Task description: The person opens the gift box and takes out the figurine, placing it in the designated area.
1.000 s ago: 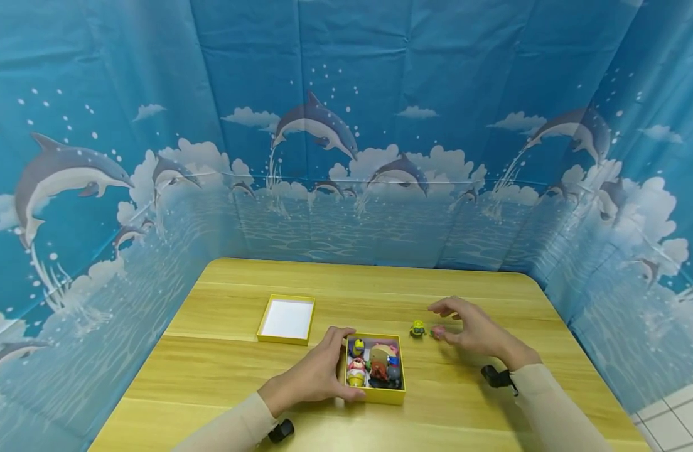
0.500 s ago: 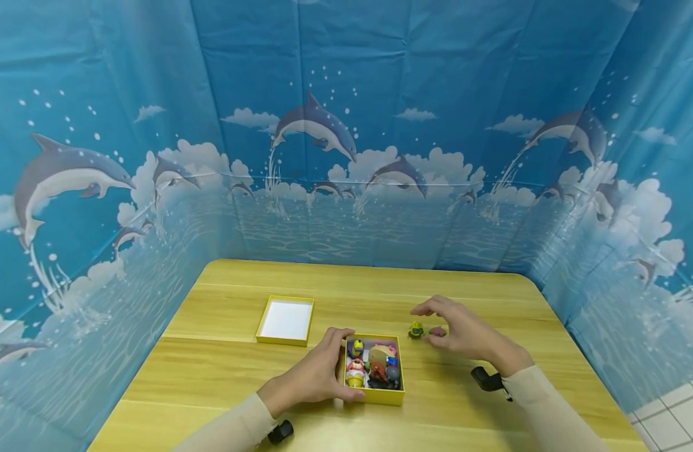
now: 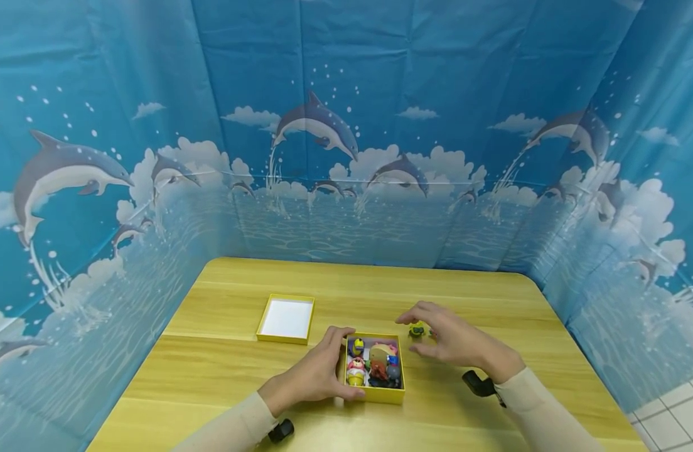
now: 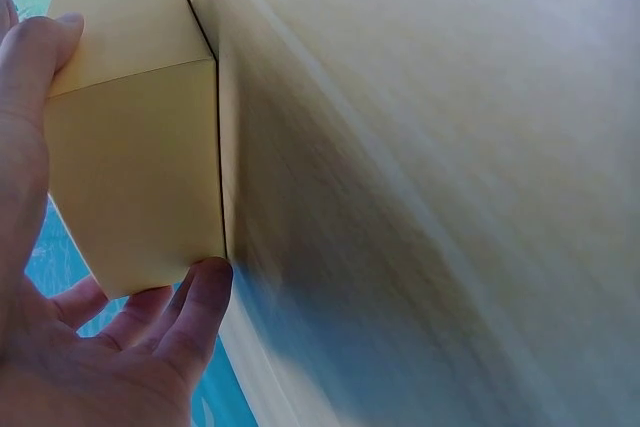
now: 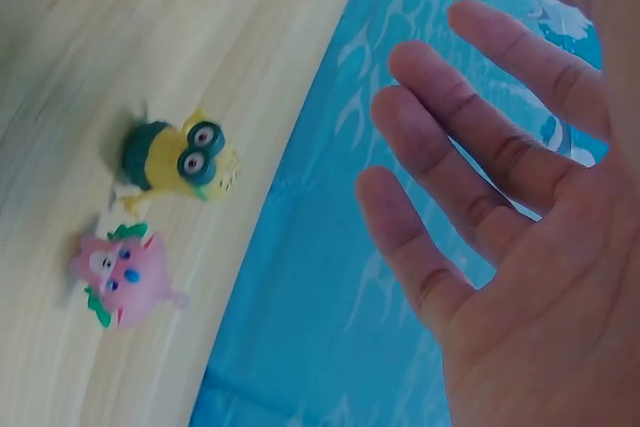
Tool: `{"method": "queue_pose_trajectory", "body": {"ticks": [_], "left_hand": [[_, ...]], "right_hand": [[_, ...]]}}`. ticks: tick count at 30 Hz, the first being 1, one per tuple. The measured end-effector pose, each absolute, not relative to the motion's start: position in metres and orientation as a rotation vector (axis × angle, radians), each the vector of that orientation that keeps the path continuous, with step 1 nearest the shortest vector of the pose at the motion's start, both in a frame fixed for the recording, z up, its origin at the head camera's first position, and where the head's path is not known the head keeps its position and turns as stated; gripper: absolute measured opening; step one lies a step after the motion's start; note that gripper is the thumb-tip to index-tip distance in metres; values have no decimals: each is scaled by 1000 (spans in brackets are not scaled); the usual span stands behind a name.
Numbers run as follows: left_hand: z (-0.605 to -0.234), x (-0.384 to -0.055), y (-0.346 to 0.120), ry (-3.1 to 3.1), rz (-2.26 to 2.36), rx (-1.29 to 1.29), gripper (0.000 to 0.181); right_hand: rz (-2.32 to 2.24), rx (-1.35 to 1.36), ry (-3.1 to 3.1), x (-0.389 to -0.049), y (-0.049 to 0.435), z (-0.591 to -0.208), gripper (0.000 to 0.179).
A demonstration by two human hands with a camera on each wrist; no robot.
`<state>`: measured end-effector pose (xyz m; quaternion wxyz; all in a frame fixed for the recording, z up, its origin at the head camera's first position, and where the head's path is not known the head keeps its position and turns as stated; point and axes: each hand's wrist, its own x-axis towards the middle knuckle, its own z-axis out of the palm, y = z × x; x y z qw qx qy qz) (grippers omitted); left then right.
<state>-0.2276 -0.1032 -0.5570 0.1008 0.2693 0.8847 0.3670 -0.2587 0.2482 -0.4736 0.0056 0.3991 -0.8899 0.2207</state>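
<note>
My left hand (image 3: 309,371) grips the left side of a yellow box (image 3: 383,395), thumb at its near wall and fingers at its far wall. In the left wrist view the box (image 4: 140,172) stands on the table. Several toy figures fill it, among them a pink-and-yellow one (image 3: 356,371) and a brown one (image 3: 378,370). My right hand (image 3: 462,339) hovers with fingers apart and holds nothing. Beneath it stands a yellow minion figure (image 5: 172,157) with goggles, partly covered by the hand in the head view. Beside that is a pink figure (image 5: 132,275) with green feet.
A yellow box lid (image 3: 287,318), white inside, lies upturned on the wooden table (image 3: 222,376), left of and behind the box. A blue dolphin-print curtain (image 3: 346,232) hangs around the table's back and sides.
My right hand has moved left, from over the pink figure to over the minion figure. The pink figure stays on the table. My left hand and the box keep their place.
</note>
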Motion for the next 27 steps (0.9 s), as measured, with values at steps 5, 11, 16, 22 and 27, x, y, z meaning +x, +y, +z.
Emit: {"method": "queue_pose_trajectory", "body": {"ticks": [5, 11, 16, 22, 27], "left_hand": [[-558, -228, -103, 2608, 1093, 788, 131], [-558, -230, -104, 2608, 1096, 788, 131], [-557, -230, -104, 2598, 1099, 794, 130], [-556, -229, -104, 2606, 1086, 807, 129], [-555, -228, -104, 2603, 1086, 800, 129]], "right_hand": [[653, 1330, -2771, -254, 239, -472, 46], [657, 1390, -2805, -250, 227, -471, 42], [660, 1446, -2848, -249, 217, -472, 42], [551, 1492, -2859, -246, 203, -473, 45], [443, 1560, -2827, -245, 190, -473, 36]]}}
